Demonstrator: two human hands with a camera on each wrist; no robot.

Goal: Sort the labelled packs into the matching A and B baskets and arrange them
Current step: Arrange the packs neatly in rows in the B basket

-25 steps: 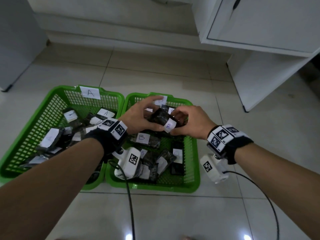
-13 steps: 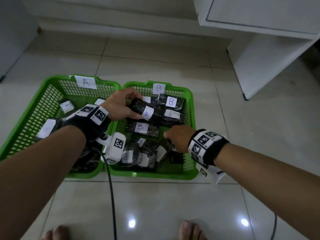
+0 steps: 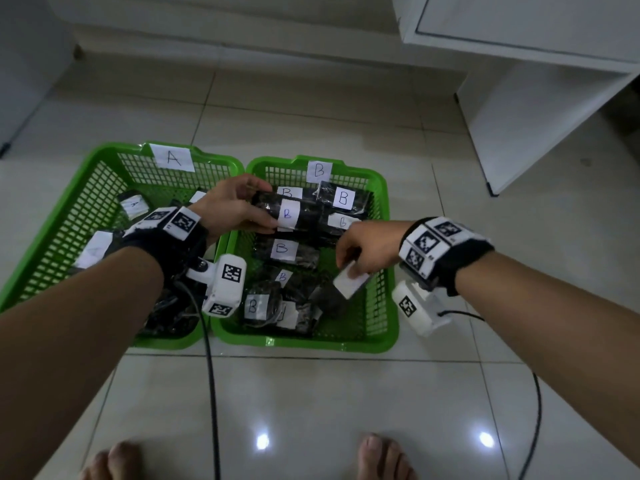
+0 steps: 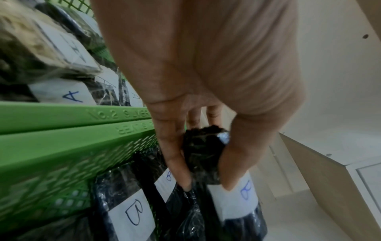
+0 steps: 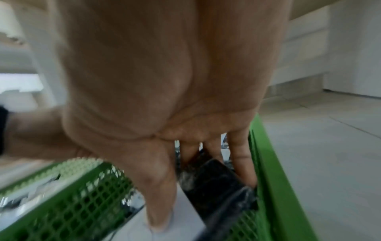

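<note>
Our right hand [image 3: 363,249] has let go of the shared B pack [image 3: 289,213] and now pinches another pack [image 3: 337,289] nearer in the B basket [image 3: 389,278]; our left hand [image 3: 230,209] alone grips the first, so arranging proceeds two-handed.

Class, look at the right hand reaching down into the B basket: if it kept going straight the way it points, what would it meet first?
The right hand already grips a dark pack; straight on, that pack would probably meet the B basket floor, though depth is unclear.
</note>
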